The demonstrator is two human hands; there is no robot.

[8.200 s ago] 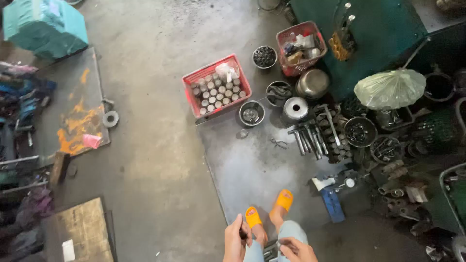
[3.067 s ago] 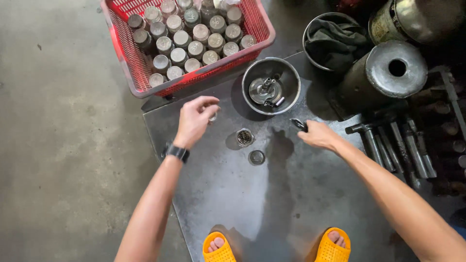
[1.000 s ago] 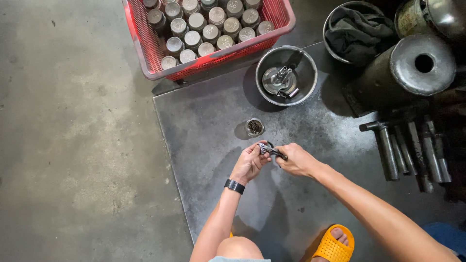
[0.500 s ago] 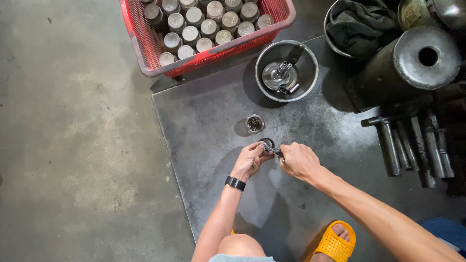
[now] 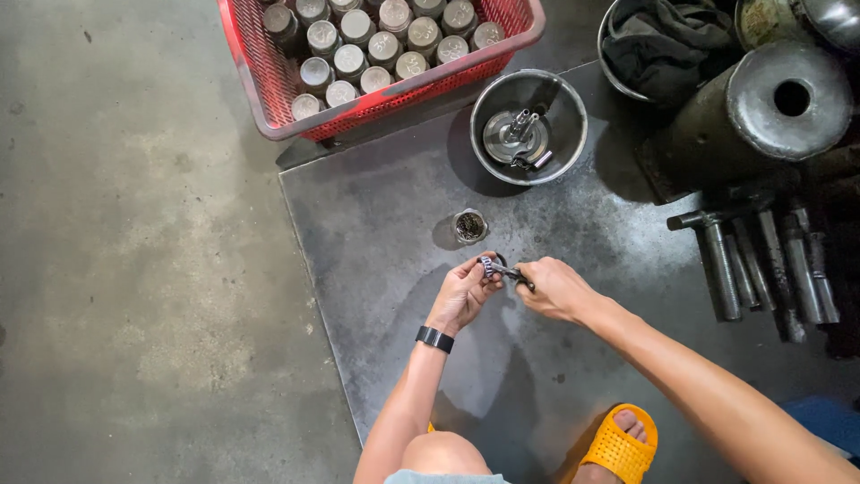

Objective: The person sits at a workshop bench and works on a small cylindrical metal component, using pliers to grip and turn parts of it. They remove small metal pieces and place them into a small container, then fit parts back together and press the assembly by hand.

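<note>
My left hand (image 5: 463,291) pinches a small metal ring (image 5: 488,265); my right hand (image 5: 554,289) grips a thin tool (image 5: 515,275) against it, above the steel plate (image 5: 376,206).

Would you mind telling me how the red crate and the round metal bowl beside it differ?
The red crate is rectangular mesh plastic; the metal bowl is round with solid walls. The crate is packed with rows of metal cylinders; the bowl holds only a few loose parts. The crate runs off the picture's top; the bowl shows whole. Both are open-topped.
</note>
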